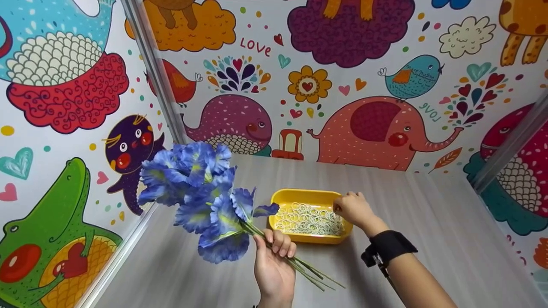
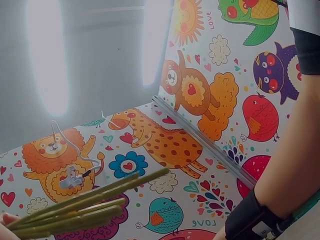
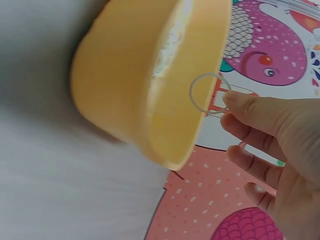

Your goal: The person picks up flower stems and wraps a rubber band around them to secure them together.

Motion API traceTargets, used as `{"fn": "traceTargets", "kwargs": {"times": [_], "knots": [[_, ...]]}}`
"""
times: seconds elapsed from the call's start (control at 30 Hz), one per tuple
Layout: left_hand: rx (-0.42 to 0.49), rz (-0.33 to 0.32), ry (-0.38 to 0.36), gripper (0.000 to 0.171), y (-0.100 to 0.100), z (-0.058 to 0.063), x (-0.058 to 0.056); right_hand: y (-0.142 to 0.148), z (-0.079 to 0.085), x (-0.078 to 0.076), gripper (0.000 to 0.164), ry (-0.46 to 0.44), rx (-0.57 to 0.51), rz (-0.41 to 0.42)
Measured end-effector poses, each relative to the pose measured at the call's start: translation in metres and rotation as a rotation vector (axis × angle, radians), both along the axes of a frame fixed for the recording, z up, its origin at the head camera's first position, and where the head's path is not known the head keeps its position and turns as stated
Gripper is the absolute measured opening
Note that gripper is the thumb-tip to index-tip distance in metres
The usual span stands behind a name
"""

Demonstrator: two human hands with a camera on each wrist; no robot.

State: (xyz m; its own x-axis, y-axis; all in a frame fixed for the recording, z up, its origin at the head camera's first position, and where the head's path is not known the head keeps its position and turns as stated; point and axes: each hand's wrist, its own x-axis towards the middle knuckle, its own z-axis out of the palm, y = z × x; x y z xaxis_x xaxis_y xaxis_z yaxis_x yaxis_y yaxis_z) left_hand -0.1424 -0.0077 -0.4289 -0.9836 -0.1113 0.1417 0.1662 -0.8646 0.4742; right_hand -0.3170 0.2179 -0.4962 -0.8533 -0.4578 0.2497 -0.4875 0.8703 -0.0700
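A bunch of blue artificial flowers (image 1: 205,192) is gripped by its green stems (image 2: 75,212) in my left hand (image 1: 276,261), blooms leaning to the upper left. The cut stem ends stick out below that hand toward the right. My right hand (image 1: 354,208) is over the right end of a yellow tub (image 1: 310,239). Several pale rubber bands (image 1: 308,220) lie inside the tub. In the right wrist view, the thumb and forefinger of my right hand (image 3: 280,140) pinch one pale rubber band (image 3: 195,102) beside the tub's rim.
The tub stands on a pale wood-grain tabletop (image 1: 406,214). Cartoon-printed panels (image 1: 265,51) enclose the table at the back and both sides. A black strap (image 1: 391,248) with a small device is around the right wrist.
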Motion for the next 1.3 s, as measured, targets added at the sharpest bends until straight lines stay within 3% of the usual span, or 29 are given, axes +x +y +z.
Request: {"fn": "traceTargets", "kwargs": {"times": [0.3, 0.43, 0.6, 0.8, 0.87, 0.93, 1.0, 1.13, 1.3], "knots": [[-0.005, 0.001, -0.021, 0.039, 0.0, 0.0, -0.002, 0.003, 0.024, 0.003, 0.007, 0.035, -0.086, -0.01], [0.012, 0.017, 0.014, 0.039, 0.0, -0.002, -0.002, 0.005, 0.041, 0.012, 0.007, 0.082, -0.14, -0.003], [0.02, 0.033, -0.005, 0.039, -0.001, -0.003, -0.002, 0.006, 0.07, 0.038, 0.011, 0.228, -0.213, 0.029], [0.002, 0.034, -0.061, 0.039, -0.003, 0.0, -0.004, 0.01, 0.108, 0.076, 0.025, 0.468, -0.334, 0.167], [0.001, 0.035, -0.069, 0.039, -0.004, 0.0, -0.004, 0.011, 0.119, 0.088, 0.026, 0.496, -0.361, 0.202], [0.002, 0.036, -0.073, 0.039, -0.004, 0.001, -0.005, 0.012, 0.126, 0.1, 0.014, 0.498, -0.388, 0.218], [0.005, 0.037, -0.076, 0.039, -0.004, 0.001, -0.005, 0.013, 0.129, 0.111, 0.009, 0.501, -0.417, 0.237], [0.017, 0.035, -0.074, 0.039, -0.004, 0.0, -0.005, 0.014, 0.124, 0.134, 0.035, 0.523, -0.472, 0.259], [0.02, 0.036, -0.073, 0.039, -0.004, 0.0, -0.006, 0.014, 0.116, 0.163, 0.035, 0.473, -0.535, 0.235]]}}
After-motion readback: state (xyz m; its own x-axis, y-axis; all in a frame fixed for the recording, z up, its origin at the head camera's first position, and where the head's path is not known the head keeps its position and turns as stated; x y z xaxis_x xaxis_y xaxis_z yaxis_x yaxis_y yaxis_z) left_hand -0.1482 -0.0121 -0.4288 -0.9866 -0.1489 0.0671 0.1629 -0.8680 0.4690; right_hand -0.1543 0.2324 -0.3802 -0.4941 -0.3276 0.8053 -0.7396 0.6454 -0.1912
